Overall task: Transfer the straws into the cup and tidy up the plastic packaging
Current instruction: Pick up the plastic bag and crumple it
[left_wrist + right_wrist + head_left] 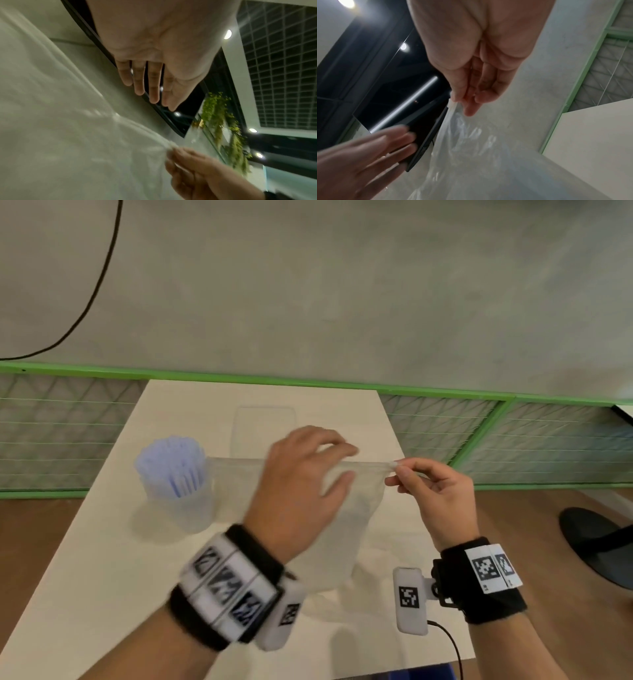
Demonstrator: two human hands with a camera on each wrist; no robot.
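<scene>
Left hand (301, 474): fingers spread wide, apparently over plastic bag (346, 529), blurred.
Right hand (435, 491): pinches bag's corner.
Done: straws (173, 465) in cup (185, 505).
Left: bag tidying.

A pale, cream-coloured table (102, 542) carries the things, standing on a brown floor (513, 525) beside a green-framed mesh fence (479, 433). On its left part stands a clear cup (181, 501) full of pale blue straws (171, 460). A flat clear plastic piece (263, 426) lies toward the far edge.
</scene>
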